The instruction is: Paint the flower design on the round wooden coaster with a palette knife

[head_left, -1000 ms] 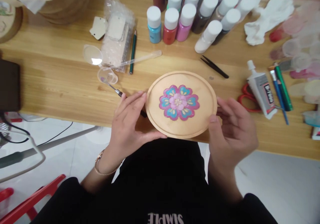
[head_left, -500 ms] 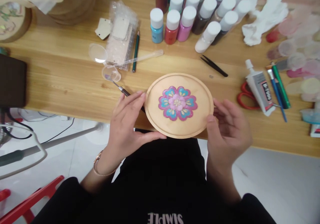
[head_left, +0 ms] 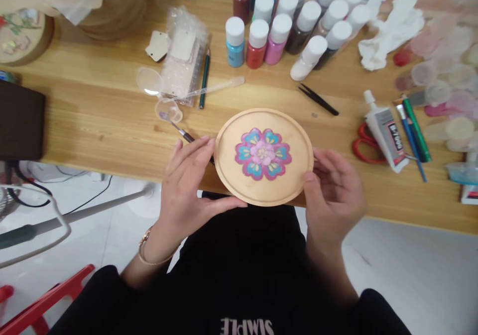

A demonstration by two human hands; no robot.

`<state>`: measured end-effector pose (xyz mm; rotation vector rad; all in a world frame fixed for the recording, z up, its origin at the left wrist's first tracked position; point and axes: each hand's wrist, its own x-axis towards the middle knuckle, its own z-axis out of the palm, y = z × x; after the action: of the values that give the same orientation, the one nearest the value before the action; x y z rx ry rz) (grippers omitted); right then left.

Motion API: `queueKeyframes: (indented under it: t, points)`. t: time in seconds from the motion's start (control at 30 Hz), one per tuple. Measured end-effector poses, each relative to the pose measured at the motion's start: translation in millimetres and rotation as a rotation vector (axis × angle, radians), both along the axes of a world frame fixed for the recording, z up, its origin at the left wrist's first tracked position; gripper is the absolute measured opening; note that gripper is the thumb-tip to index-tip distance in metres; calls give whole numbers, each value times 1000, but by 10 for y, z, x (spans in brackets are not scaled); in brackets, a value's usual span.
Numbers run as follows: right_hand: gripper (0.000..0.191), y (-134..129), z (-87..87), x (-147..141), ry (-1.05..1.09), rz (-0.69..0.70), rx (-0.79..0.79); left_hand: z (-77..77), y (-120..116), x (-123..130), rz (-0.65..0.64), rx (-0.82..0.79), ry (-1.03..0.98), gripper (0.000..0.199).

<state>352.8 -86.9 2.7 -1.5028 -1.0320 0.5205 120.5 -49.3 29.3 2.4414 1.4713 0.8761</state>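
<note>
Between my hands is a round wooden plaque [head_left: 295, 141] with a grooved rim, held above the table's front edge. A painted flower [head_left: 263, 154] with magenta-edged blue petals and a pink centre fills its middle. My left hand [head_left: 190, 180] is closed on the left rim, its thumb along the lower edge. On the right rim, my right hand [head_left: 330, 195] pinches with the thumb on top and the fingers at the side and partly hidden. A dark-handled tool [head_left: 185, 135] with a thin metal tip lies beside my left fingers, partly covered, its tip in a small clear cup [head_left: 170, 111].
Several white-capped paint bottles [head_left: 257, 44] stand at the back. Black tweezers [head_left: 318, 99], a glue tube [head_left: 386, 133], red scissors [head_left: 366, 146] and brushes [head_left: 411, 136] lie to the right. A green pencil [head_left: 204, 78] and a bubble-wrap packet [head_left: 182, 56] are left of centre.
The plaque's right side and my right hand have shifted slightly left, and the plaque appears a little more turned. Both hands keep their hold. The view has moved slightly.
</note>
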Motion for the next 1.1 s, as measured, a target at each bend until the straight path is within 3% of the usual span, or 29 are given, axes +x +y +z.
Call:
queueKeyframes:
  t: [1.1]
  points:
    - [43, 33, 6, -25, 52, 6, -36, 60, 0, 14, 3, 27, 7, 91]
